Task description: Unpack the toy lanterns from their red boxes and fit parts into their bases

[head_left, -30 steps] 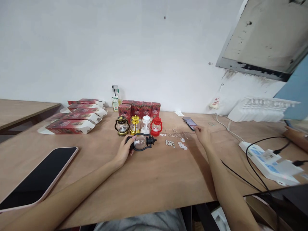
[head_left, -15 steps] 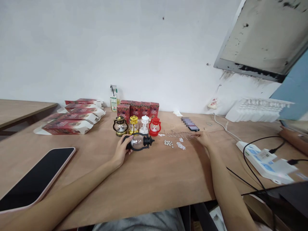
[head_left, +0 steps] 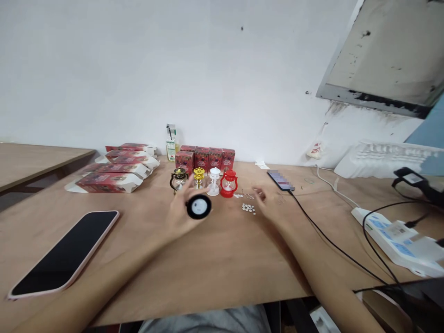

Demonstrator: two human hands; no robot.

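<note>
**Black lantern [head_left: 199, 206] tipped base-forward in the left hand [head_left: 180, 210]**

The left hand, blurred, curls around the black lantern, holding it above the table [head_left: 215, 273] in front of a row of smaller-looking lanterns. Its round underside faces the viewer: a thick, glossy black rim around a pale, bluish-white disc with faint marks in the middle, too small to read. The rest of its body is hidden behind that base.

The right hand [head_left: 265, 202] is low over the table, fingers bent inward; whether they pinch anything I cannot tell. Just beside it lie small round silvery-white pieces [head_left: 248, 208].

Beyond, upright, stand a bronze-and-black lantern [head_left: 179, 173], a gold lantern [head_left: 199, 172], a white lantern [head_left: 214, 175] and a red lantern [head_left: 229, 176], with red printed boxes [head_left: 227, 158] behind them.
</note>
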